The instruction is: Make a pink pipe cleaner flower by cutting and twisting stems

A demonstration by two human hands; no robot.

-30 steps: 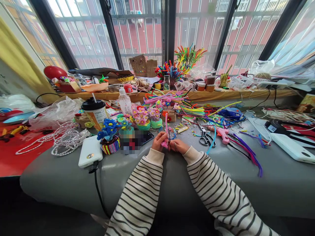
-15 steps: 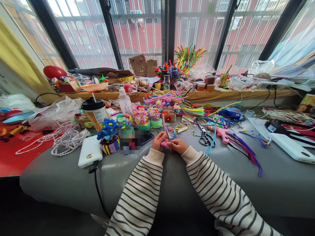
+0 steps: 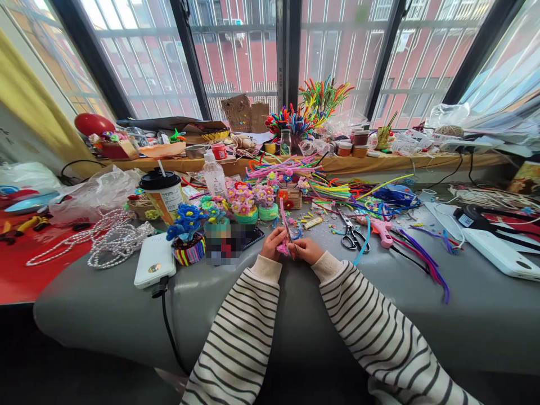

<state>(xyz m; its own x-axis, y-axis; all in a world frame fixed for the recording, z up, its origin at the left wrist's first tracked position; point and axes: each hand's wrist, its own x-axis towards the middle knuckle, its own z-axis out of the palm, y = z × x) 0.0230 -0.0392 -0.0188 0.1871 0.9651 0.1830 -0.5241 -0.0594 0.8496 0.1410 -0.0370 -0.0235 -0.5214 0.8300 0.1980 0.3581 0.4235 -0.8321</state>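
Observation:
Close together over the front of the grey table, my two hands meet at a pink pipe cleaner (image 3: pixel 282 209). Its free end stands upright above the fingers, while its lower part is bent into a small pink bunch (image 3: pixel 283 248). My left hand (image 3: pixel 272 243) is closed and pinches that bunch from the left. From the right, my right hand (image 3: pixel 307 251) pinches at the same piece with its fingertips. A thin dark line between the fingers is too small to make out. Fuzzy flower pots (image 3: pixel 246 206) stand just beyond my left hand.
Black-handled scissors (image 3: pixel 351 233) and a pink glue gun (image 3: pixel 382 230) lie to the right. Loose pipe cleaners (image 3: pixel 333 188) are piled behind. To the left are a white power bank (image 3: pixel 155 260), a lidded cup (image 3: pixel 162 194) and silver bead strings (image 3: pixel 118 239).
The upright pink strand has shifted very slightly and my fingers have adjusted a little around the pink piece. Everything on the table stays in place.

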